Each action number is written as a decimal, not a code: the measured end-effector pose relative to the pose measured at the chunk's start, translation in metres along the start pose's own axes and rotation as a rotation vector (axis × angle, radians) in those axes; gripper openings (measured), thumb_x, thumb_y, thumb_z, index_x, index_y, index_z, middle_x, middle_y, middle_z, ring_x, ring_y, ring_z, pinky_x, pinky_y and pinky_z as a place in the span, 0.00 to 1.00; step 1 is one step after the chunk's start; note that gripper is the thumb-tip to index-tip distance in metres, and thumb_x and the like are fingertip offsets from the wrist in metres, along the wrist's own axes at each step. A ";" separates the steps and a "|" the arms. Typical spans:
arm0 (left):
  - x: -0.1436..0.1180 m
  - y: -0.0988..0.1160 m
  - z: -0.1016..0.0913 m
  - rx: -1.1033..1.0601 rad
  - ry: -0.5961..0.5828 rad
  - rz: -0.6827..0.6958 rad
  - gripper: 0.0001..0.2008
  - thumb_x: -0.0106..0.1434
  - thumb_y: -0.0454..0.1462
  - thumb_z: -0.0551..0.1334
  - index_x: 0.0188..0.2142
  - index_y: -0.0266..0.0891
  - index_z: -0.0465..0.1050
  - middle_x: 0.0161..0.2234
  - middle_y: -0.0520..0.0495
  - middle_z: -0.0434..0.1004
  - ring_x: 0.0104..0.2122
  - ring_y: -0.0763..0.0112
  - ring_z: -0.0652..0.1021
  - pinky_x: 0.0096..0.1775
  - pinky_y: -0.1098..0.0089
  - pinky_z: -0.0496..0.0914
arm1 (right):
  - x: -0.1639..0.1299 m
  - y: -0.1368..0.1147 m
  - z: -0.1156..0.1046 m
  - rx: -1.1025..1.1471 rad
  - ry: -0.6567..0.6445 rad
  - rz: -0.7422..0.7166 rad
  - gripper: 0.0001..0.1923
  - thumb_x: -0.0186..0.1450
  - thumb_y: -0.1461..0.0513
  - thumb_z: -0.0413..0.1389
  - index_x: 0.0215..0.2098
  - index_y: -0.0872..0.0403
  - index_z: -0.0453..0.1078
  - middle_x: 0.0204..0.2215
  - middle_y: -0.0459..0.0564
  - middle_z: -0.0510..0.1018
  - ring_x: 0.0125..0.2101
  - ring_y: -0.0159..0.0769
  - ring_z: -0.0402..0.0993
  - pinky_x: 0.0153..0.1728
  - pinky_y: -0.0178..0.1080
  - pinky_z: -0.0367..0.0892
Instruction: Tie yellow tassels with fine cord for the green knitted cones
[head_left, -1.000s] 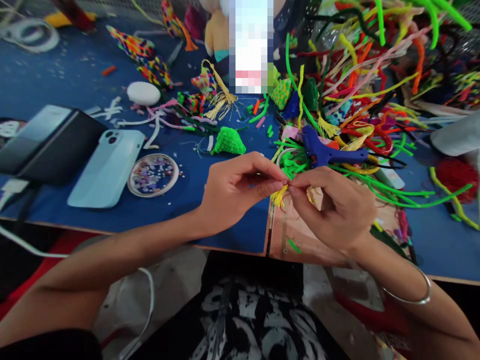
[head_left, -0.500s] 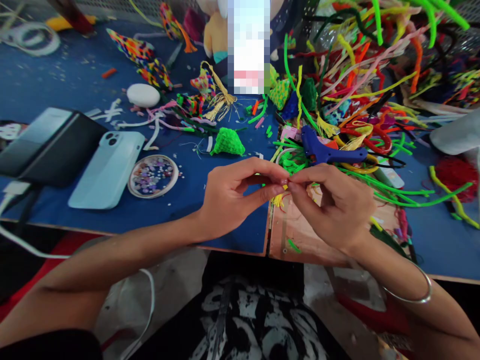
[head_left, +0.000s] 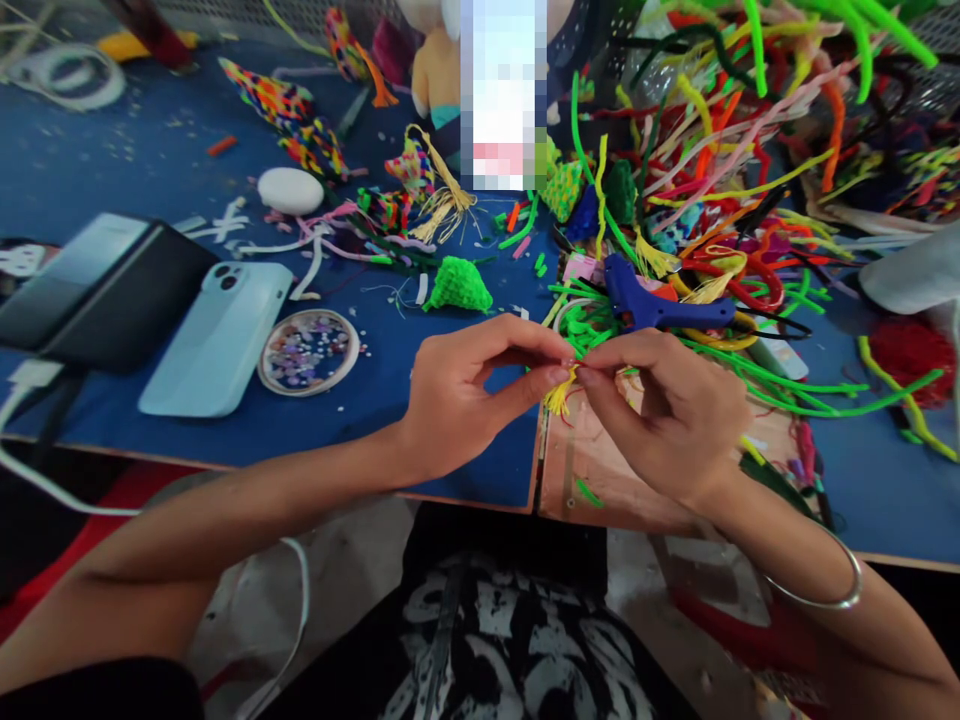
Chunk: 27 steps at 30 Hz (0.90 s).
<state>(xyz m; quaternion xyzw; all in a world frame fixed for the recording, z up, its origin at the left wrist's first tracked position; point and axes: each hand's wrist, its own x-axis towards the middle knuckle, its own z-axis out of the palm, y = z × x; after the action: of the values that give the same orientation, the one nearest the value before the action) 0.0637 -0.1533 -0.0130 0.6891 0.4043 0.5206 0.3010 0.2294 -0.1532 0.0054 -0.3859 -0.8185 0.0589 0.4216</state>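
Two hands meet fingertip to fingertip above the near edge of the blue surface [head_left: 187,160]: the left hand [head_left: 465,400] and right hand [head_left: 667,420] both pinch a small yellow tassel [head_left: 559,396], which hangs between them. Just beyond lies a blue glue gun [head_left: 652,300] among green pipe cleaners [head_left: 787,385]; a pale phone [head_left: 217,340] rests well left.

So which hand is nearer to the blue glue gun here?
The right hand. It sits just below the blue glue gun, not touching it. The left hand is farther off, down and to its left. Both pinch a small yellow tassel.
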 end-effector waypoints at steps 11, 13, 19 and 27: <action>0.001 0.000 -0.002 0.046 -0.056 0.077 0.02 0.57 0.33 0.64 0.32 0.39 0.76 0.30 0.54 0.81 0.28 0.78 0.79 0.32 0.80 0.74 | -0.001 0.002 0.002 -0.007 0.004 -0.016 0.08 0.54 0.72 0.55 0.27 0.52 0.66 0.20 0.40 0.74 0.18 0.24 0.67 0.19 0.28 0.63; 0.001 0.000 -0.002 0.043 -0.053 0.084 0.02 0.58 0.33 0.64 0.32 0.39 0.76 0.30 0.53 0.81 0.28 0.77 0.79 0.32 0.80 0.74 | -0.002 0.003 0.003 0.019 0.014 -0.006 0.08 0.55 0.72 0.55 0.27 0.52 0.66 0.21 0.40 0.74 0.19 0.24 0.68 0.20 0.28 0.64; 0.001 0.000 -0.002 0.063 -0.032 0.050 0.03 0.58 0.35 0.64 0.32 0.39 0.76 0.29 0.53 0.81 0.27 0.76 0.79 0.31 0.78 0.75 | -0.003 0.002 0.003 0.039 0.006 -0.023 0.08 0.58 0.70 0.56 0.34 0.53 0.67 0.26 0.43 0.77 0.22 0.26 0.71 0.22 0.29 0.66; 0.001 0.000 -0.002 0.020 -0.039 0.069 0.02 0.58 0.33 0.64 0.32 0.39 0.76 0.30 0.54 0.81 0.28 0.77 0.79 0.32 0.79 0.74 | -0.001 0.003 0.000 0.030 0.005 -0.078 0.07 0.60 0.70 0.56 0.32 0.52 0.69 0.25 0.45 0.78 0.21 0.27 0.70 0.20 0.31 0.65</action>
<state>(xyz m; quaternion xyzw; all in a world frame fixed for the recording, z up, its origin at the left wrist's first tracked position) 0.0623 -0.1521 -0.0118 0.7155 0.3796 0.5133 0.2838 0.2319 -0.1522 0.0033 -0.3473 -0.8310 0.0538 0.4312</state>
